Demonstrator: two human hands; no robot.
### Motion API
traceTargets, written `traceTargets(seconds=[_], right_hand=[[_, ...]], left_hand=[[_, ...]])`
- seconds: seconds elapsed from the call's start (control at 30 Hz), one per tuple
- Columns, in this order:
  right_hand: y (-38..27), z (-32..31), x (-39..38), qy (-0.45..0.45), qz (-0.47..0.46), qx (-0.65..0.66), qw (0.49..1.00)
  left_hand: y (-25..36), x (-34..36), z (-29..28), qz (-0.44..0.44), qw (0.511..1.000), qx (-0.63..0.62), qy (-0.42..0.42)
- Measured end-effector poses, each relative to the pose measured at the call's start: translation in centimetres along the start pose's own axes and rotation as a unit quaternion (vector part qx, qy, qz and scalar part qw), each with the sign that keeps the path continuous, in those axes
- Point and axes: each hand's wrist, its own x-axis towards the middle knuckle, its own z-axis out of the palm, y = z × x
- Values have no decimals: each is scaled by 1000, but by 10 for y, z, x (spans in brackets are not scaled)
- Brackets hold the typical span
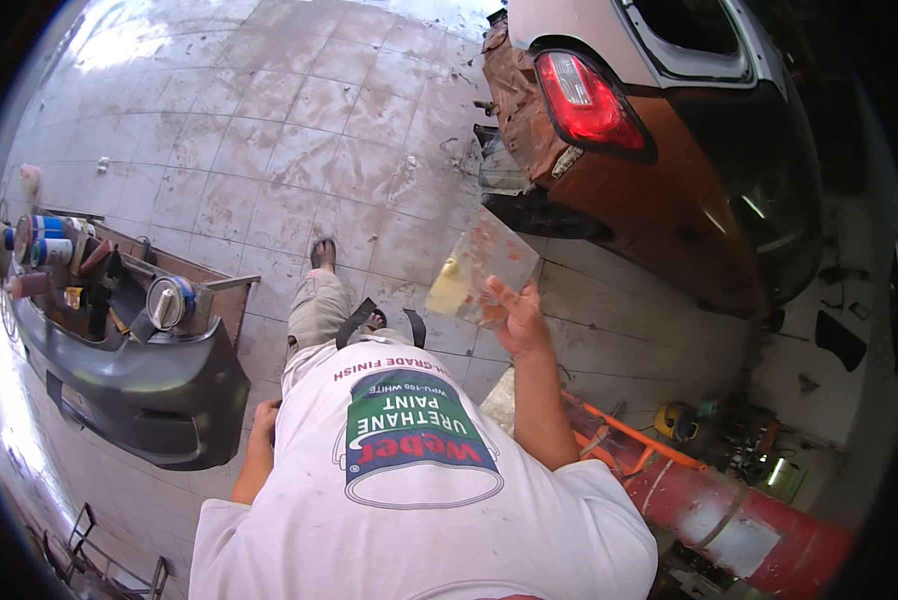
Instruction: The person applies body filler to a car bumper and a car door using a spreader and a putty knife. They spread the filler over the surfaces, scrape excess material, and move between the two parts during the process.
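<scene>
In front of my chest, my right hand (521,318) grips the near edge of a mixing board (487,262). The board is flat and pale, with orange smears and a dab of yellow paste (453,285) on its left part. My thumb lies on top of it and the other fingers go underneath. My left hand (266,418) hangs low by my left hip, with its fingers mostly hidden against the shirt and trousers. Ahead and to the right stands a car body (659,190) with brown and dark panels and a red tail light (591,105).
A grey bumper (139,400) lies at my left beside a stand (231,284) loaded with several cans and tools, one an open tin (171,302). Behind my right elbow are a red cylinder (739,530) and an orange metal frame (629,440). Dusty tiled floor (259,150) stretches ahead.
</scene>
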Motion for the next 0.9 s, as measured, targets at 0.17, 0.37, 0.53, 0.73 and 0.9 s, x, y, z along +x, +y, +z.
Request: traceTargets(seconds=[0.17, 0.37, 0.53, 0.73, 0.9], right_hand=[[-1, 16, 80, 6, 79, -65, 995], [-37, 52, 150, 91, 102, -40, 990], [-72, 85, 211, 130, 76, -40, 988], [-99, 104, 265, 160, 47, -23, 986], [-120, 84, 317, 176, 37, -62, 982]], left_hand=[[107, 63, 0, 34, 999, -20, -27], [234, 182, -110, 110, 994, 1, 14], [329, 296, -205, 117, 992, -35, -25], [477, 329, -246, 210, 977, -36, -5], [523, 361, -228, 209, 974, -80, -33]])
